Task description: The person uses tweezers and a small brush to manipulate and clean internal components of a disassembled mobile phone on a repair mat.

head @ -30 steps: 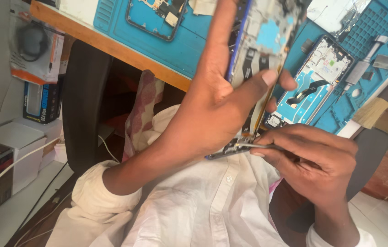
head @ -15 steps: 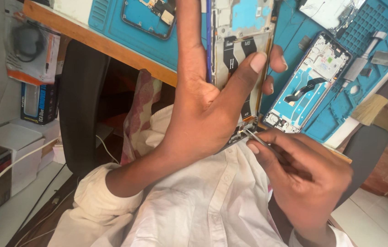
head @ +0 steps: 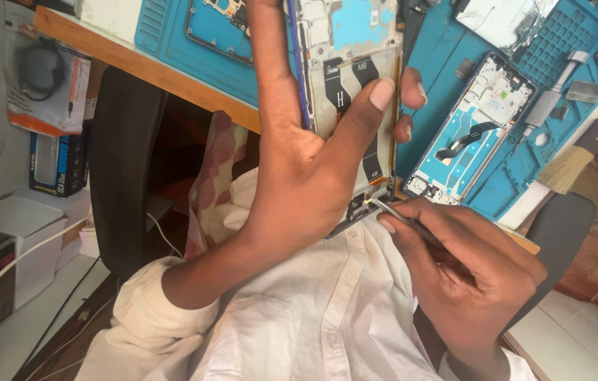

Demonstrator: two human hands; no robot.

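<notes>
My left hand (head: 306, 169) grips an opened phone (head: 352, 85) with its back cover off, thumb pressed on the black ribbon cables inside and fingers wrapped behind it. The phone stands upright in front of my chest. My right hand (head: 468, 275) pinches thin metal tweezers (head: 392, 212), whose tip touches the bottom end of the phone near the small board there. A white shirt covers my arms and chest below both hands.
A blue work mat (head: 454, 106) lies on the wooden desk (head: 144, 60). On it rest a second opened phone frame (head: 472, 134), another frame (head: 221, 25), a brush (head: 570, 166) and small tools. Boxes (head: 56, 162) sit at the left by a black chair (head: 119, 169).
The held phone has shifted left and slightly lower in view. My right hand has brought the tweezers' tip up against the phone's bottom end.
</notes>
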